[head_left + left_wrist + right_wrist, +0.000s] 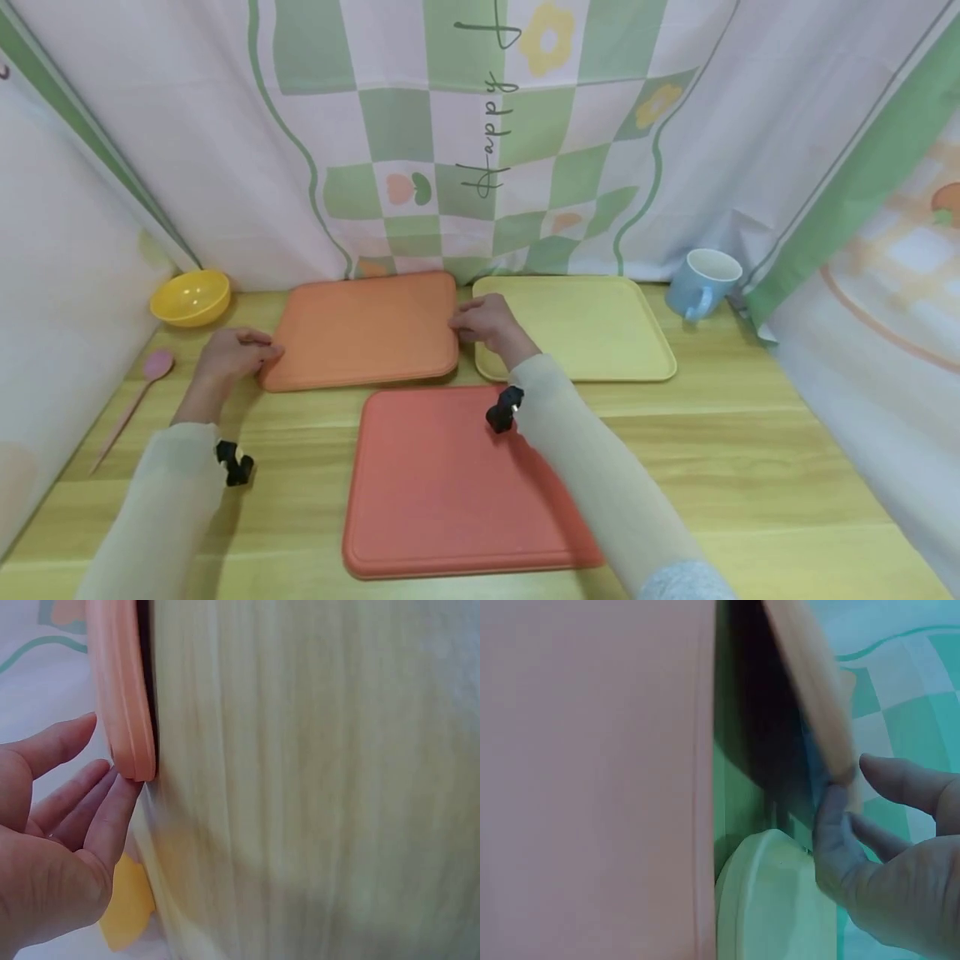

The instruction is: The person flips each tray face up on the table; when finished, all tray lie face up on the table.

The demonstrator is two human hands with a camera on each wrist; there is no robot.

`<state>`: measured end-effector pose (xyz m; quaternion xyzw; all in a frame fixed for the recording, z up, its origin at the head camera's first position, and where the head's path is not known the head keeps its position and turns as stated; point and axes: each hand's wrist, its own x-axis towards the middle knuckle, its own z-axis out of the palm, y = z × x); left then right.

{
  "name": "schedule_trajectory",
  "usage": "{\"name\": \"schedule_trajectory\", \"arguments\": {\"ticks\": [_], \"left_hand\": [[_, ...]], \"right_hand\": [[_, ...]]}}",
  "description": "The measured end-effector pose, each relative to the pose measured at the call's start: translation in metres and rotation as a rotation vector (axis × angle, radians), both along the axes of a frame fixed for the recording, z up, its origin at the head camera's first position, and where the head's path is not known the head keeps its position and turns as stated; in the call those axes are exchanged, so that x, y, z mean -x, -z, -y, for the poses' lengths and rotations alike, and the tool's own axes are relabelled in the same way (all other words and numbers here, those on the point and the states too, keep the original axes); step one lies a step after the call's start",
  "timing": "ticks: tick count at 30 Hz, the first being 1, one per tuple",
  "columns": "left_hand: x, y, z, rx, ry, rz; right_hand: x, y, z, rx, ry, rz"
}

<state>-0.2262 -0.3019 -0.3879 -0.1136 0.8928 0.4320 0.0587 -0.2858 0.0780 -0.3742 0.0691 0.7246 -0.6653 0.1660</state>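
Observation:
An orange tray (367, 329) lies at the back left, its flat face upward. In the head view my left hand (228, 358) is at its left edge; in the left wrist view the fingertips touch the tray's corner (131, 742) with the thumb near its upper face. My right hand (487, 325) holds the tray's right edge, thumb above and fingers below. That side is tilted up off the table, and a dark underside (761, 705) shows in the right wrist view. Under the right hand's side is a pale yellow tray (592, 333) with a raised rim.
A red tray (442, 483) lies at the front middle, below the right forearm. At the left are a yellow bowl (191, 298) and a pink spoon (135, 400). A blue mug (702, 283) stands at the back right. A checked curtain (480, 125) hangs behind the wooden table (720, 467).

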Motion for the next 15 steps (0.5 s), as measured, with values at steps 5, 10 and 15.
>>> {"name": "schedule_trajectory", "arguments": {"ticks": [5,10,15], "left_hand": [[0.0,-0.001,-0.002,-0.047,-0.013,-0.021],[-0.001,-0.003,-0.005,-0.182,0.017,-0.024],[-0.001,-0.003,-0.009,-0.252,0.032,-0.007]], "right_hand": [[0.004,0.0,-0.01,0.067,-0.048,0.002],[0.008,-0.001,-0.021,0.175,-0.057,0.029],[0.005,-0.012,-0.031,0.262,-0.08,0.034]]}}
